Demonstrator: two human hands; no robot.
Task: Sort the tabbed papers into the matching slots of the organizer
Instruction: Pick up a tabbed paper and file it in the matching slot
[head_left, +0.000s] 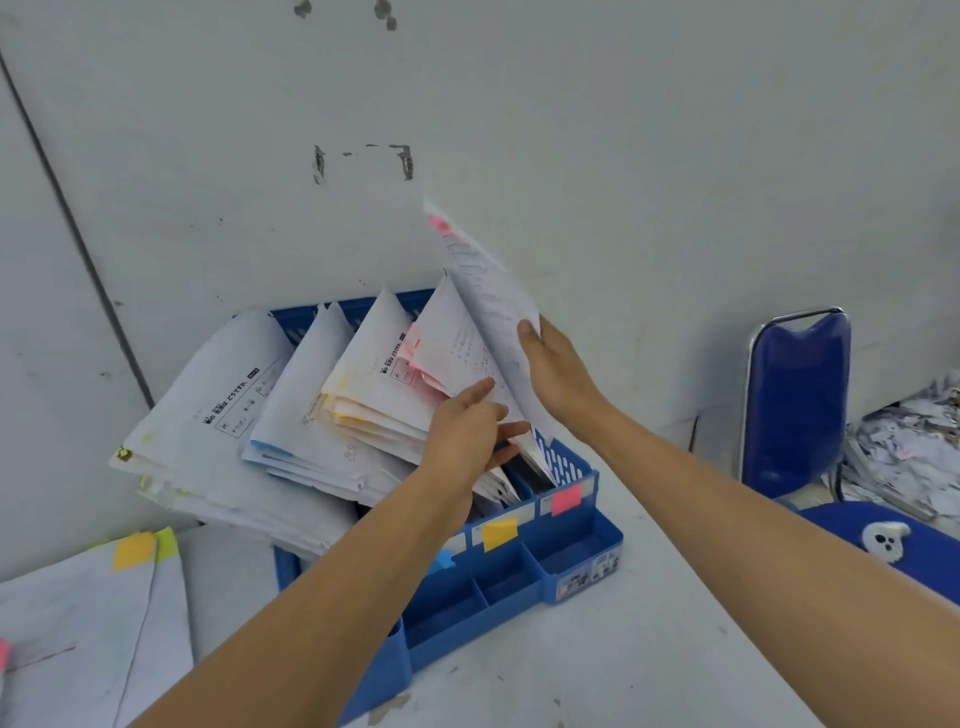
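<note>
The right hand (558, 374) pinches the pink-tabbed sheet (483, 280) by its lower edge, thumb in front, while the left hand (470, 431) presses the filed papers (457, 343) aside with straight fingers just below it. Held so low, the floppy sheet could, I reckon, buckle and miss the pink-labelled slot (545, 475) of the blue organizer (571, 551). That slot's mouth hides beneath both sets of fingers, and the writing on the sheet is too blurred to read.
</note>
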